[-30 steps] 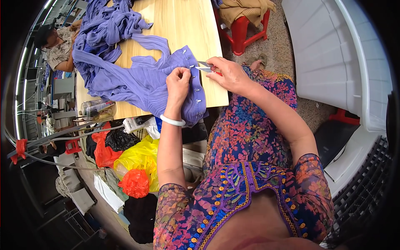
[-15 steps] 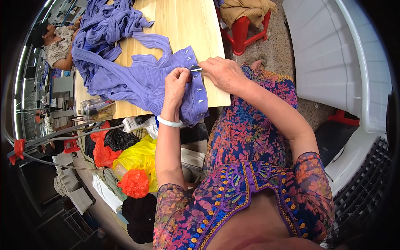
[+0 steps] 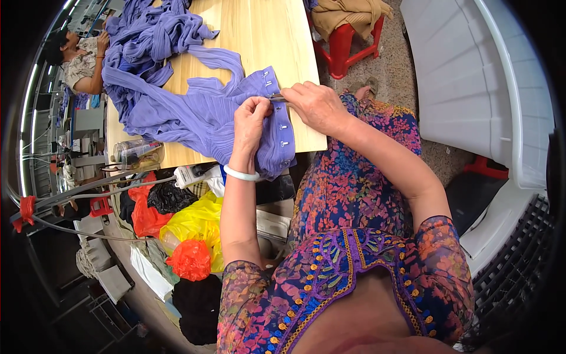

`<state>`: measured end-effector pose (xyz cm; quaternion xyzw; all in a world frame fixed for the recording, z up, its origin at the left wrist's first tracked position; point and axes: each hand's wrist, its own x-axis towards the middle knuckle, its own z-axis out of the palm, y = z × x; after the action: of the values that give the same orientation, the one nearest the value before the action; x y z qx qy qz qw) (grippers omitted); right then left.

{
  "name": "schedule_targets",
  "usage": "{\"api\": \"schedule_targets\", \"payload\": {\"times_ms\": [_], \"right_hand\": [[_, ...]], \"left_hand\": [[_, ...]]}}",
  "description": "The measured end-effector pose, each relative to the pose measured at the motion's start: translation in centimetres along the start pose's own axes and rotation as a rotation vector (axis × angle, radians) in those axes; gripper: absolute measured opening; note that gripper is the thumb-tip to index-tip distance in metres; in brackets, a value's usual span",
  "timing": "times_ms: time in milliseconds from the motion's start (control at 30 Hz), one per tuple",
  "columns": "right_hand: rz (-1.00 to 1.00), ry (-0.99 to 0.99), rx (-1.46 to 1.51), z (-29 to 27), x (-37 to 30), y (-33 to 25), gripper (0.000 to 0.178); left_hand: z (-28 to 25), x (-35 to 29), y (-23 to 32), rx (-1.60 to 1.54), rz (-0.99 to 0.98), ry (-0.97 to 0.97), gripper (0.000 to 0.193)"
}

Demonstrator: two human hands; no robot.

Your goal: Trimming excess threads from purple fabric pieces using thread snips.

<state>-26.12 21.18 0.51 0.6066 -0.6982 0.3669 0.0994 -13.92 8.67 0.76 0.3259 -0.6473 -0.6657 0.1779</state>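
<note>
A purple ribbed knit garment (image 3: 183, 112) lies across the table's left and front part, with a band of small metal fasteners (image 3: 282, 127) along its near right edge. My left hand (image 3: 252, 121) is closed in a pinch on the garment beside this band, a pale bangle (image 3: 240, 174) around its wrist. Just right of it, my right hand (image 3: 315, 106) grips a pair of small dark metal thread snips (image 3: 277, 98), whose tip meets the band close to my left fingertips. Exactly what the tip touches is hidden by the fingers.
The wooden table (image 3: 265, 35) ends just right of my right hand. Beyond stand a red stool (image 3: 342, 56) with tan cloth (image 3: 348, 17) and a large grey bin (image 3: 471, 88). Plastic bags (image 3: 197, 221) hang below left, near a clear jar (image 3: 137, 154). Another person (image 3: 79, 62) sits far left.
The snips have turned slightly in my right hand, and their blades look narrower. My left hand and the garment barely move. The other person's arm has lifted.
</note>
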Motion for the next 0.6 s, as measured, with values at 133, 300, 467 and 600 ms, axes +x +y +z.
{"api": "schedule_targets", "payload": {"times_ms": [133, 300, 467, 600], "right_hand": [[-0.004, 0.013, -0.019, -0.1, -0.21, -0.04, 0.017], [-0.015, -0.036, -0.067, 0.03, -0.26, 0.1, 0.019], [0.016, 0.02, -0.051, -0.78, -0.27, -0.46, 0.019], [-0.004, 0.011, -0.06, -0.59, -0.3, -0.49, 0.019]], "left_hand": [[-0.1, 0.01, -0.15, -0.008, 0.002, 0.005, 0.013], [-0.05, -0.04, -0.34, -0.015, 0.019, 0.012, 0.012], [-0.07, -0.21, -0.5, -0.036, 0.028, 0.034, 0.012], [-0.03, -0.3, -0.62, -0.033, 0.043, 0.036, 0.01]]}}
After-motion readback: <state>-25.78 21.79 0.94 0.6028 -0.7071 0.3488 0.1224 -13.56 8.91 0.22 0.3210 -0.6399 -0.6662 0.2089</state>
